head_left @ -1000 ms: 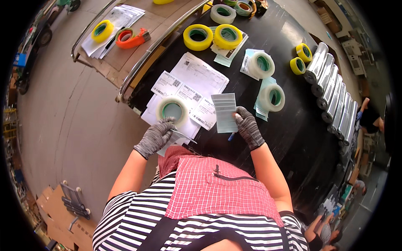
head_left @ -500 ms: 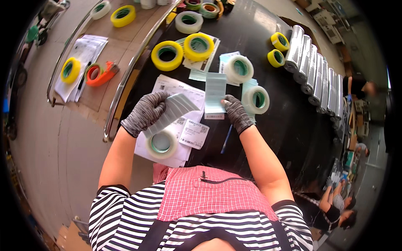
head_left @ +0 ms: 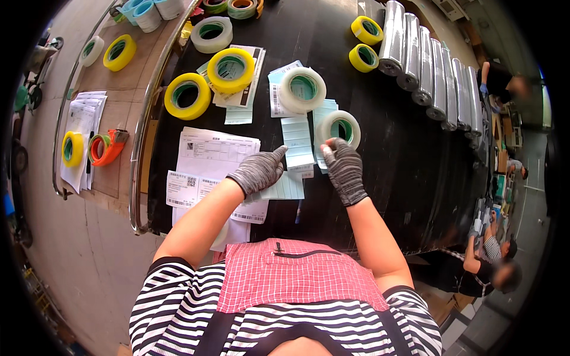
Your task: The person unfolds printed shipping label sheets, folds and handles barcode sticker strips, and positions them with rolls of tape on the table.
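Note:
My left hand, in a grey knit glove, has its index finger stretched to the edge of a pale blue label strip. Its other fingers curl over a second pale blue label strip, partly hidden beneath the hand. My right hand, also gloved, has thumb and fingers drawn together at the lower edge of a roll of clear tape. That roll rests partly on another pale blue strip. A second roll of clear tape lies just beyond, on printed labels.
Printed sheets lie on the black table by my left forearm. Yellow tape rolls stand farther left. Silver film rolls line the far right. A metal rail edges a cart holding an orange tape dispenser. Co-workers are at right.
My left hand has moved right and lowered its label strip to the table. My right hand has let go of its strip and shifted to the clear tape roll. The view has shifted.

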`<state>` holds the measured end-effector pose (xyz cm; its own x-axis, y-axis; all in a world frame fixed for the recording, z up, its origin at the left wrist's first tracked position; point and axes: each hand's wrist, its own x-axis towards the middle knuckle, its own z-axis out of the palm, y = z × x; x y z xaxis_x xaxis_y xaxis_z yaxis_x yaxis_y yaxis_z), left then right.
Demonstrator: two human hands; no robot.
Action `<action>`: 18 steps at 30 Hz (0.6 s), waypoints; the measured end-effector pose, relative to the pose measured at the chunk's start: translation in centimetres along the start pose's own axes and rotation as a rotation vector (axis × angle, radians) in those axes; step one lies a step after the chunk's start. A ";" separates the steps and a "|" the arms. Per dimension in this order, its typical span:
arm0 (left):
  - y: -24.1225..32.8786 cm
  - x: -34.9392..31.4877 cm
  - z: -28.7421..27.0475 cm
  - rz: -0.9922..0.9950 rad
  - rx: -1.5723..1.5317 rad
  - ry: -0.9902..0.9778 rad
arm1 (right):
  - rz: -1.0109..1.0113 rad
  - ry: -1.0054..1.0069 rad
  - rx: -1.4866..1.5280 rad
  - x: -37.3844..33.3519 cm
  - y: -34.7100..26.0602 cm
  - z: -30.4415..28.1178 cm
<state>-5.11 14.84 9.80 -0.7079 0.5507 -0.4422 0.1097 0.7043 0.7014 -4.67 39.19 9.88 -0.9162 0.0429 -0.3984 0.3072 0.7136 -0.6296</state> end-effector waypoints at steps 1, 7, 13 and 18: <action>0.0 0.3 0.4 -0.006 0.001 -0.005 | -0.092 0.109 -0.181 -0.2 -0.4 -1.1; 1.0 2.4 2.1 -0.143 0.005 -0.001 | -0.159 0.168 -0.826 1.2 1.5 -2.9; 1.1 2.7 2.2 -0.127 -0.047 -0.020 | -0.213 0.235 -0.556 1.6 3.6 -3.5; 1.5 2.8 1.6 -0.159 -0.037 -0.059 | -0.347 0.142 -0.611 0.6 2.6 -2.5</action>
<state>-5.82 18.12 8.75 -0.6717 0.4596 -0.5810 -0.0273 0.7684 0.6394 -5.07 42.83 9.72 -0.9724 -0.1963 -0.1259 -0.1687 0.9649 -0.2011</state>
